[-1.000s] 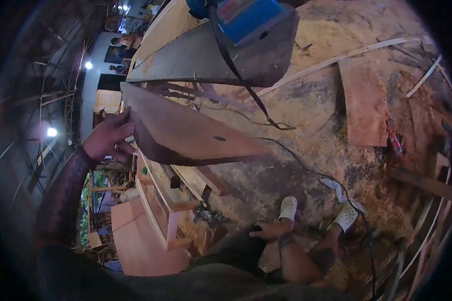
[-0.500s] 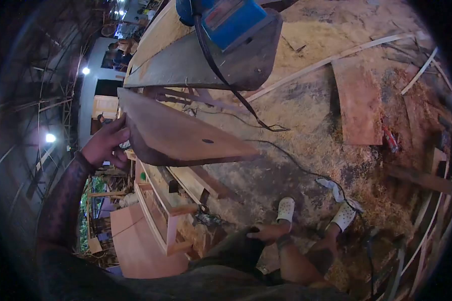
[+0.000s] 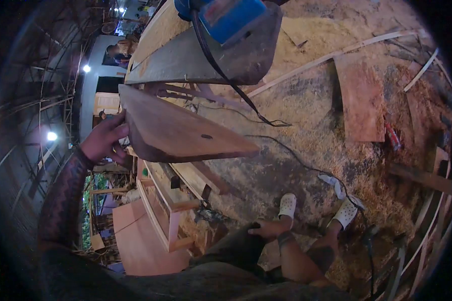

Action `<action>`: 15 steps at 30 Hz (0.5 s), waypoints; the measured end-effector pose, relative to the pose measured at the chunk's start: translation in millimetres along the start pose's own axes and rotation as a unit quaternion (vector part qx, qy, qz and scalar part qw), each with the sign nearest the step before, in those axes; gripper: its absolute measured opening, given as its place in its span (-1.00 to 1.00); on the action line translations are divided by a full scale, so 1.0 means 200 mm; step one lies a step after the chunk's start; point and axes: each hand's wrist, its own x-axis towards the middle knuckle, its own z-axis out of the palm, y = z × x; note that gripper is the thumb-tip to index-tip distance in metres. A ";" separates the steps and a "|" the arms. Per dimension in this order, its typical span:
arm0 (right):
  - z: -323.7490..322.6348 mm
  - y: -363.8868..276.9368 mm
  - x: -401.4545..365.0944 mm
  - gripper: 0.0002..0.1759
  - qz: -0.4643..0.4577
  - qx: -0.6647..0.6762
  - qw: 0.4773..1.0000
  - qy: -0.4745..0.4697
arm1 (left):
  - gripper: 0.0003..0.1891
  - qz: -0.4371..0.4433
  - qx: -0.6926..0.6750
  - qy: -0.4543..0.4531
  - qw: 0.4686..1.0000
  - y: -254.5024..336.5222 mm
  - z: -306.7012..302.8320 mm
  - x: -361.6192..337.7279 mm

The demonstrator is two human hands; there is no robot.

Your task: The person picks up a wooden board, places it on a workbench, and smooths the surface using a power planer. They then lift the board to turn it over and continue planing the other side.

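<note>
My left hand (image 3: 105,140) grips the pointed left end of a flat wooden board (image 3: 186,131), with thumb and fingers at its edge. The board is long and tapered, with dark edges and a small dark oval mark. Just above it lies another wooden piece (image 3: 211,60) with a grey face, and a blue power tool (image 3: 231,19) with a black cord rests on that. My right hand (image 3: 268,229) lies on my dark-clothed knee, its fingers slightly apart and nothing visible in them.
Sawdust covers the ground (image 3: 306,120), where a black cord (image 3: 291,158) runs toward my white shoes (image 3: 345,214). A plywood piece (image 3: 360,100) and scraps lie right. A wooden frame (image 3: 155,213) and a pinkish sheet (image 3: 140,241) stand lower left. A person (image 3: 123,50) is far off.
The board in my left hand has tilted slightly, showing less of its lower edge. The view has shifted a little; my right hand stays on the knee.
</note>
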 end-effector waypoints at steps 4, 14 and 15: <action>-0.07 -0.11 -0.09 -0.14 0.008 -0.012 1.000 -0.015 | -0.03 0.010 0.023 -0.027 0.999 0.06 0.00 0.00; -0.08 -0.24 -0.19 -0.14 0.046 -0.021 0.999 0.004 | -0.11 -0.044 0.037 -0.071 0.996 0.15 -0.04 0.03; -0.09 -0.25 -0.19 -0.14 0.047 -0.012 0.999 0.004 | -0.09 -0.046 0.033 -0.060 0.997 0.13 -0.04 0.04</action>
